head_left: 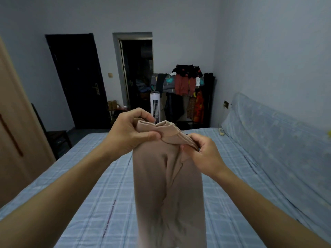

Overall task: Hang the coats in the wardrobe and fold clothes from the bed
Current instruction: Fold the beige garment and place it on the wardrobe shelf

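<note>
Your left hand [129, 133] and right hand [202, 154] pinch the soft, light beige knit garment [168, 185] by its top hem; it looks limp, so grip both corners.

At frame centre hangs a beige garment [168, 185] of thin, matt, smooth knit cloth with a ribbed hem at its top. Beneath it the bed [100, 199] wears a matt woven checked sheet, blue. At the left edge stands a wardrobe [16, 133] of smooth, satin-finished wood; the white tower fan [155, 106] at centre looks like plastic.
</note>
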Tool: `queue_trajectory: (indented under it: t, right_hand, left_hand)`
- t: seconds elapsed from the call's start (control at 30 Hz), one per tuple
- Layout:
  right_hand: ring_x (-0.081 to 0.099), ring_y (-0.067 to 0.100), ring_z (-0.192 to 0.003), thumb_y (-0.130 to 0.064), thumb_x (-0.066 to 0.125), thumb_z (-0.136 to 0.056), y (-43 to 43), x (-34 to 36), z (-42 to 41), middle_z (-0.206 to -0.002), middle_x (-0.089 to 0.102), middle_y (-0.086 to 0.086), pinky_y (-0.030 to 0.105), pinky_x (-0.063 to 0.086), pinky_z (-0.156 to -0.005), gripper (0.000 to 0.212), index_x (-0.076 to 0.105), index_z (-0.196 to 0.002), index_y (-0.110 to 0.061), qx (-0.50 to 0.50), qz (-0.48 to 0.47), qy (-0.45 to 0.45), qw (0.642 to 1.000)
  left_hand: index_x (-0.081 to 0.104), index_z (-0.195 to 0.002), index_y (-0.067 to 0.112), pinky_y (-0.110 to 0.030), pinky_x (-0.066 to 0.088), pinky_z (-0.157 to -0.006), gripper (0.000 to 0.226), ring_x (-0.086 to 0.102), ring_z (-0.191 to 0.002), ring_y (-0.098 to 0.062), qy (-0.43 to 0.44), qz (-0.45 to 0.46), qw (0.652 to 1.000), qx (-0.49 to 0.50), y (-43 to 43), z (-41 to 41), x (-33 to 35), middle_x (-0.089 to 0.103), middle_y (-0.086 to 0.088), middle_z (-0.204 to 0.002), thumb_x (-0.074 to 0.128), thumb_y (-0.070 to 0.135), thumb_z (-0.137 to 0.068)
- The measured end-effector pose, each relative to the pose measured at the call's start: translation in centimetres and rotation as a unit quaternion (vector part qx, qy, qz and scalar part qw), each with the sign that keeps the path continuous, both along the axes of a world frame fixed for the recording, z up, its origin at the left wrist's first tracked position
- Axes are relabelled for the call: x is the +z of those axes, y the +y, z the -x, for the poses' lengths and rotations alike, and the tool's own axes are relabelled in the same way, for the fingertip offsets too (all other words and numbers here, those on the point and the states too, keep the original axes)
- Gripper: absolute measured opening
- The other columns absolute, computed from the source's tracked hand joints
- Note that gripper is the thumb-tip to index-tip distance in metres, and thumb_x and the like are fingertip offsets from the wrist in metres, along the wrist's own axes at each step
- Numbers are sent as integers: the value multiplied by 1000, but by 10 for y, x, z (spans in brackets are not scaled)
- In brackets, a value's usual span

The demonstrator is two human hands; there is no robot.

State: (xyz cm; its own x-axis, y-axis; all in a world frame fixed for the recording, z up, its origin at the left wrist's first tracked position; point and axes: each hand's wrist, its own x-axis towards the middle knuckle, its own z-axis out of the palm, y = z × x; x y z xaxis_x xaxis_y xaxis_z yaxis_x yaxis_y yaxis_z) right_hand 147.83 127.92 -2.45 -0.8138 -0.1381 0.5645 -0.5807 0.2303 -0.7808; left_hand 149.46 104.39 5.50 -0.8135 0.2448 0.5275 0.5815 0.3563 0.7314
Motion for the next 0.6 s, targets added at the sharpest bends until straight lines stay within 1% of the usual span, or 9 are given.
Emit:
queue_trajectory:
  t: [0.1,0.17,0.27,0.33,0.4,0.47,0.5,0.53,0.6]
  right_hand:
    - [63,28,-77,-12,66,-90,5,0,0,-78,68,7,37,50,-65,8,70,-88,-19,-1,-10,6,1000]
    - [63,19,-73,-11,67,-89,9,-1,0,-77,68,1,30,49,-62,10,71,-87,-20,-7,-24,12,1000]
    - [59,4,-66,-12,69,-88,16,-5,-3,-72,66,-7,16,44,-59,12,70,-84,-23,-19,-59,30,998]
    - [57,2,-63,-18,71,-87,21,-9,-6,-69,64,-7,14,41,-57,8,68,-82,-24,-25,-77,41,996]
    - [53,4,-59,-30,74,-84,25,-18,-11,-67,61,-4,17,40,-54,11,67,-81,-23,-28,-75,51,996]
    - [54,16,-58,-45,78,-76,26,-35,-15,-66,60,2,29,43,-52,32,66,-78,-16,-29,-69,46,996]
    - [57,19,-60,-51,80,-71,25,-44,-18,-67,62,3,33,45,-54,40,66,-79,-14,-28,-62,30,997]
    - [62,18,-64,-53,82,-67,24,-54,-20,-72,67,2,33,49,-57,44,68,-82,-15,-26,-50,12,998]
    - [68,9,-71,-44,85,-64,21,-75,-22,-80,73,-4,29,54,-61,33,71,-85,-22,-28,-45,-4,999]
  left_hand:
    - [74,-91,17,-23,57,-71,36,71,-83,-13,-6,45,999,-24,0,-3,0,74,1,-86,90,18,-59]
    - [77,-86,22,-21,56,-68,26,71,-80,-9,7,98,995,-21,1,-4,-1,74,5,-81,89,15,-64]
    - [77,-81,19,-32,57,-65,5,69,-71,-12,97,177,979,28,5,-6,-6,72,3,-72,80,15,-79]
    - [76,-82,15,-35,54,-65,5,67,-69,-11,136,179,973,48,8,-8,-7,70,2,-71,74,11,-84]
    - [75,-84,15,-29,53,-66,10,65,-71,-6,155,181,970,51,12,-10,-6,70,5,-75,72,5,-84]
    - [75,-86,16,-25,53,-67,12,65,-74,-1,161,192,967,49,15,-12,-4,70,8,-78,71,5,-84]
    - [75,-87,17,-24,52,-68,12,64,-75,0,162,196,966,48,16,-12,-3,70,9,-78,71,6,-84]
    - [75,-88,18,-24,52,-69,12,64,-76,0,163,198,965,47,18,-12,-3,70,10,-79,71,6,-84]
    - [75,-89,17,-24,52,-70,13,64,-76,0,170,203,963,51,18,-12,-4,70,10,-79,71,6,-83]
